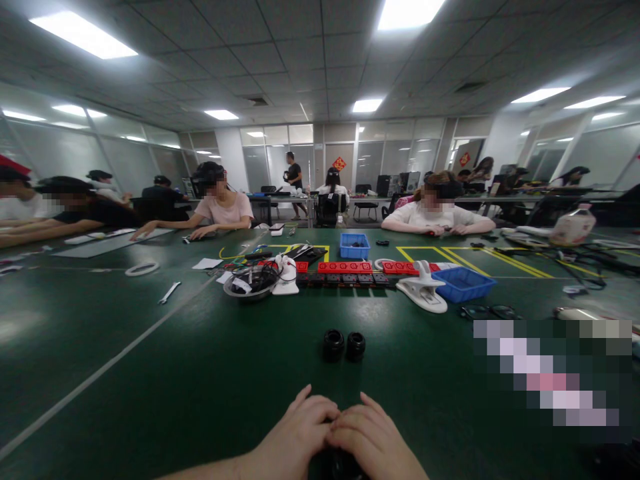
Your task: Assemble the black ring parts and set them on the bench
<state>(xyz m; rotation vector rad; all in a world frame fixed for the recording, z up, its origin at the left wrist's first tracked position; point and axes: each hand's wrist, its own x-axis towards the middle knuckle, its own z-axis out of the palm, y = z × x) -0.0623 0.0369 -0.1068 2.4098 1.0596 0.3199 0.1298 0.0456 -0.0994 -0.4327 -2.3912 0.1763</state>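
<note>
left hand + right hand: half-curled, meeting over dark object, hold hard to tell | two black cylinders: ahead of hands, side by side

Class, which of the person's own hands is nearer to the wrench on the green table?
Left. The left hand is to the right of the wrench and closer to the person; the right hand is beside it, farther right.
</note>
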